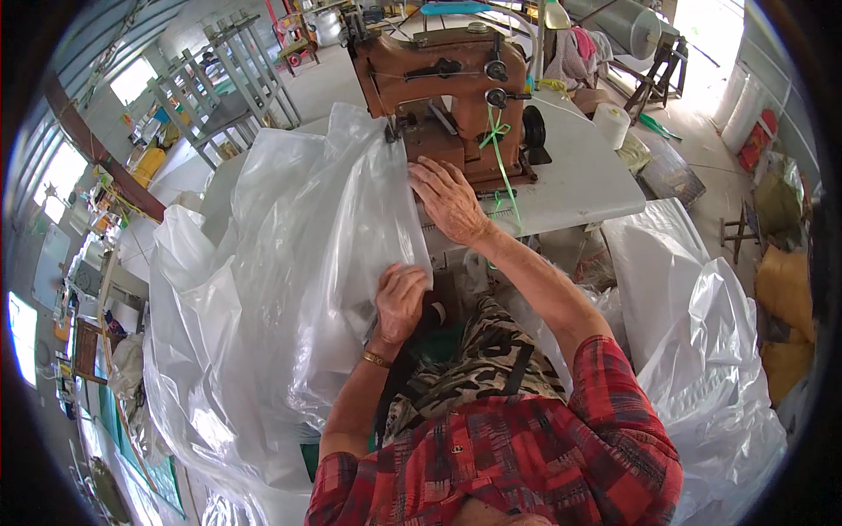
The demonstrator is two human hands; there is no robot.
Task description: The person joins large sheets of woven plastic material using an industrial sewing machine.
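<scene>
A brown sewing machine (438, 70) stands on a pale table in front of me. A large sheet of clear plastic film (289, 237) hangs in folds over the table's left side, its right edge running up to the machine's needle area. My left hand (401, 302) is closed on that edge near my lap, fingers curled round the film. Higher up, my right hand (449, 203) lies with its fingers stretched forward, fingertips at the film's edge just in front of the needle. The needle itself is too small to make out.
A light green cord (495, 131) is tied to the machine and hangs down its front. More plastic film (702, 316) is heaped at my right. A white thread cone (612, 124) stands beyond the table's right end. Grey metal frames (219, 105) stand at the back left.
</scene>
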